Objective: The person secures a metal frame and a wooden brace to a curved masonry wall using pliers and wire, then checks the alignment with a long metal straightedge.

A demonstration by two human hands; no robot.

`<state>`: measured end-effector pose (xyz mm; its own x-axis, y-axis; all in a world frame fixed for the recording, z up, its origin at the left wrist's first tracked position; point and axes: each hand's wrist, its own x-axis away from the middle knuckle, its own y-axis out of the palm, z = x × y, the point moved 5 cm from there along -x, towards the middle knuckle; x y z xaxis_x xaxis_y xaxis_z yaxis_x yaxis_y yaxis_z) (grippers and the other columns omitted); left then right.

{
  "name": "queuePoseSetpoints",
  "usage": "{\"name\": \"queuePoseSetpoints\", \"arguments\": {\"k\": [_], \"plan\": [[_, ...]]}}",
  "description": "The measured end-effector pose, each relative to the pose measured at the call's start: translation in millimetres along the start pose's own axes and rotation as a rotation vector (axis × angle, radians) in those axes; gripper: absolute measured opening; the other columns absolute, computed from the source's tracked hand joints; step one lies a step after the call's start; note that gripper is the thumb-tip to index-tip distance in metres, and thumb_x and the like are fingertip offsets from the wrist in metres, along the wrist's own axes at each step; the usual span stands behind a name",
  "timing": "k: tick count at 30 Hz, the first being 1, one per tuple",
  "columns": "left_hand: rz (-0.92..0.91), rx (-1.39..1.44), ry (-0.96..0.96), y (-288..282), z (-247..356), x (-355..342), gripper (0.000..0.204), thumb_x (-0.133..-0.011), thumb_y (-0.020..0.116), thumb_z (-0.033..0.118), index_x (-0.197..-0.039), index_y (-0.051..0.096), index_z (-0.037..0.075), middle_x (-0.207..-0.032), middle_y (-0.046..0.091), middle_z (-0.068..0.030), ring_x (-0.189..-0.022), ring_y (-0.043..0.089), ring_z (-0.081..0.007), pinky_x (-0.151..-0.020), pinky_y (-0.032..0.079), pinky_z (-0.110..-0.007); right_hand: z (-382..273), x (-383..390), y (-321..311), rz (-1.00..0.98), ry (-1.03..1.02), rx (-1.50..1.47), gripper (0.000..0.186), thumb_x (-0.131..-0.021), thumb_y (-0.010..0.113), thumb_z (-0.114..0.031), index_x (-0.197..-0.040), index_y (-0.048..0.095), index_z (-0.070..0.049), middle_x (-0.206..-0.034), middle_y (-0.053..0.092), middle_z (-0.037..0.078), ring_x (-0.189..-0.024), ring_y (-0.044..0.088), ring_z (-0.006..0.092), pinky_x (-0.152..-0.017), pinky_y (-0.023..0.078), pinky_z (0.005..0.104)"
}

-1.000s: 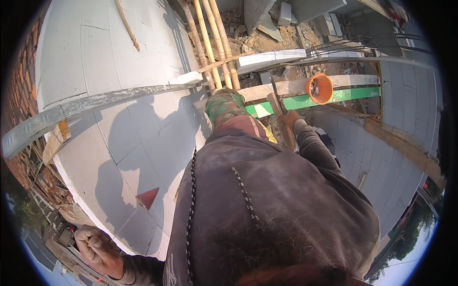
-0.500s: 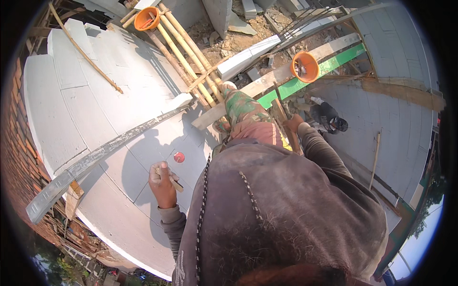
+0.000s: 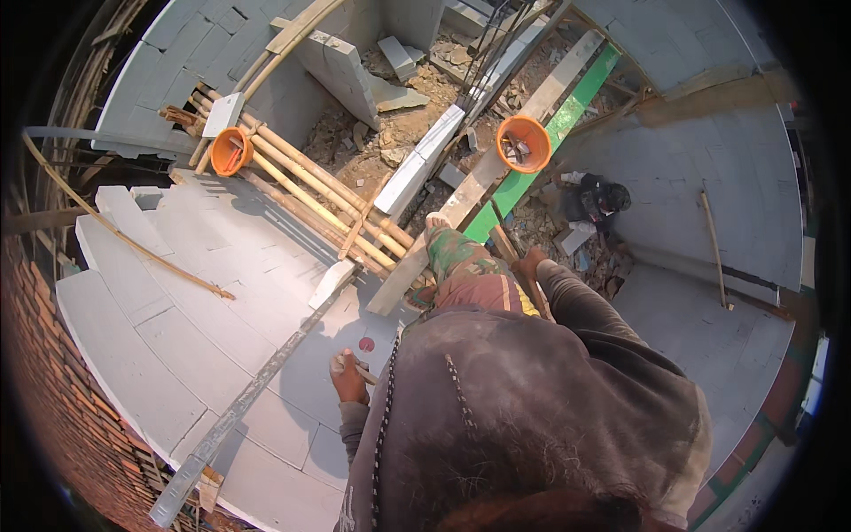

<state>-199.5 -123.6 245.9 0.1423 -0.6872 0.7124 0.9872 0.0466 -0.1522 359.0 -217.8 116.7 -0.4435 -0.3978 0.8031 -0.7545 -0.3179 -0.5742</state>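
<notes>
My left hand is closed in front of the pale block wall, left of my body. A short tan stick-like piece pokes out of its grip; its kind is too small to make out. Just beyond it, a small red disc shows against the wall. On the right, my right hand is wrapped round an upright wooden post. My sleeve and body hide the post's lower part. My foot is on a plank.
Orange buckets stand on bamboo poles and by a green board. A metal straightedge leans along the wall at left. Rubble lies below. A person in dark clothes is lower down at right.
My view has turned, so the buckets and planks sit farther left. My left hand has come nearer my body, still closed on the tan piece. My right hand stays on the post.
</notes>
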Motion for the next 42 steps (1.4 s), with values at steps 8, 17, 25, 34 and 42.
{"name": "queuePoseSetpoints", "arguments": {"k": [8, 17, 25, 34, 42], "plan": [[-0.144, 0.020, 0.092, 68.7, 82.6, -74.3, 0.018, -0.104, 0.060, 0.024, -0.111, 0.054, 0.008, -0.078, 0.054, -0.0045, -0.058, 0.057, -0.0163, -0.052, 0.054, -0.034, 22.2, -8.5, -27.7, -0.025, 0.112, -0.158, 0.071, -0.068, 0.085, -0.047, -0.107, 0.074, 0.011, -0.107, 0.073, 0.029, -0.099, 0.073, 0.0388, -0.088, 0.057, 0.0433], [-0.291, -0.139, 0.212, 185.7, 173.2, -148.1, 0.008, -0.100, 0.063, 0.013, -0.105, 0.060, 0.007, -0.080, 0.061, -0.0027, -0.058, 0.060, -0.0141, -0.050, 0.050, -0.029, 43.7, -35.9, -66.4, 0.058, 0.175, -0.243, 0.070, -0.066, 0.081, -0.051, -0.105, 0.076, 0.007, -0.105, 0.074, 0.027, -0.099, 0.073, 0.0384, -0.089, 0.056, 0.0423], [-0.476, -0.310, 0.238, 300.3, 232.7, -137.3, 0.014, -0.098, 0.067, 0.017, -0.099, 0.062, 0.004, -0.083, 0.068, -0.0055, -0.063, 0.057, -0.0100, -0.051, 0.043, -0.025, 58.3, -2.1, -99.9, 0.090, 0.198, -0.274, 0.068, -0.070, 0.079, -0.050, -0.099, 0.075, 0.011, -0.098, 0.074, 0.030, -0.090, 0.075, 0.0392, -0.083, 0.059, 0.0451], [-0.511, -0.436, 0.377, 345.3, 254.7, -139.8, 0.019, -0.099, 0.069, 0.020, -0.094, 0.062, 0.003, -0.072, 0.058, -0.0005, -0.057, 0.051, -0.0077, -0.049, 0.041, -0.026, 88.0, 7.0, -89.5, -0.041, 0.358, -0.269, 0.071, -0.070, 0.082, -0.053, -0.104, 0.075, 0.010, -0.104, 0.074, 0.028, -0.099, 0.073, 0.0387, -0.091, 0.056, 0.0430], [-0.472, -0.466, 0.333, 335.8, 281.2, -145.1, 0.016, -0.100, 0.068, 0.022, -0.100, 0.063, 0.007, -0.066, 0.054, 0.0010, -0.049, 0.049, -0.0086, -0.043, 0.041, -0.027, 97.0, 5.6, -98.1, -0.044, 0.347, -0.345, 0.074, -0.070, 0.081, -0.054, -0.100, 0.074, 0.013, -0.101, 0.073, 0.031, -0.093, 0.073, 0.0393, -0.087, 0.056, 0.0435]]}}
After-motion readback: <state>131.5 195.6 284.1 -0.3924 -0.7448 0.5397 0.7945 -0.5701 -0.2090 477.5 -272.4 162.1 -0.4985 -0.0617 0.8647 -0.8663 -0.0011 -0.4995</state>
